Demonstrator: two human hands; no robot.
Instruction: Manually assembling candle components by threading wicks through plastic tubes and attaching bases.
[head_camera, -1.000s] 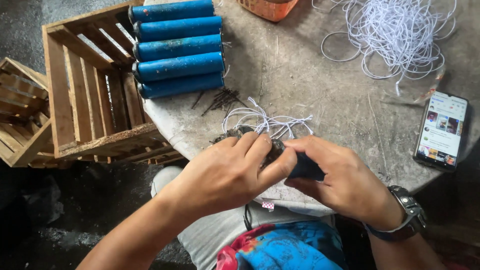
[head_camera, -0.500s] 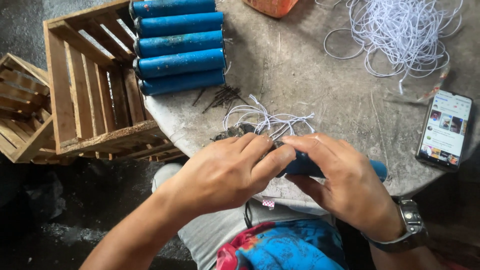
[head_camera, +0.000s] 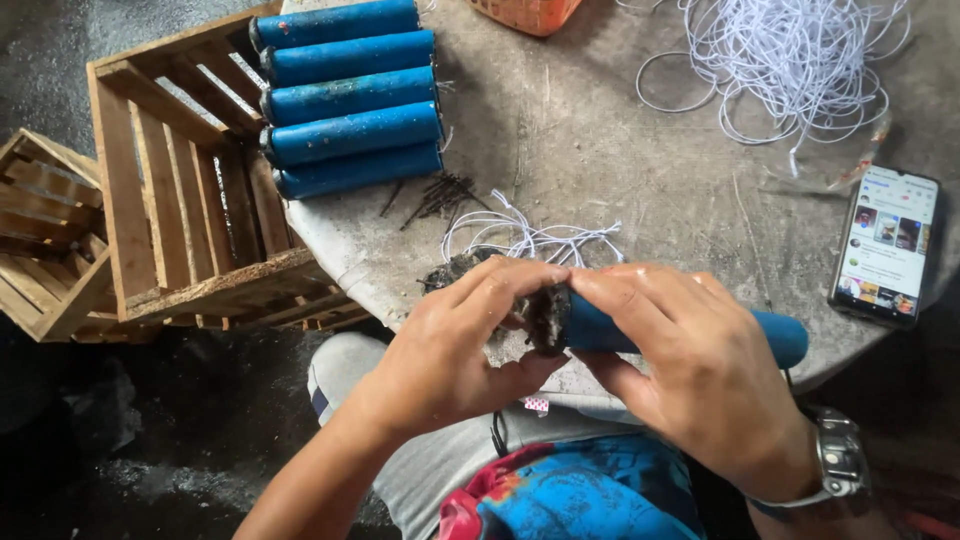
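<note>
My right hand (head_camera: 690, 360) grips a blue tube (head_camera: 785, 337) lying across the near edge of the round stone table (head_camera: 620, 170). Its left end is packed with dark crumbly material (head_camera: 548, 315). My left hand (head_camera: 460, 345) presses thumb and fingers against that dark end. Short white string pieces (head_camera: 530, 238) and a small dark clump (head_camera: 450, 270) lie on the table just beyond my hands.
Several finished blue tubes (head_camera: 350, 95) lie stacked at the table's far left. Thin dark nails (head_camera: 440, 195) sit beside them. A tangle of white cord (head_camera: 800, 60), a lit phone (head_camera: 885, 245) and an orange basket (head_camera: 530, 12) are farther back. Wooden crates (head_camera: 170, 200) stand left.
The blue tube has slid out to the right, showing more of its length beyond my right hand. My left fingers now work at its dark end.
</note>
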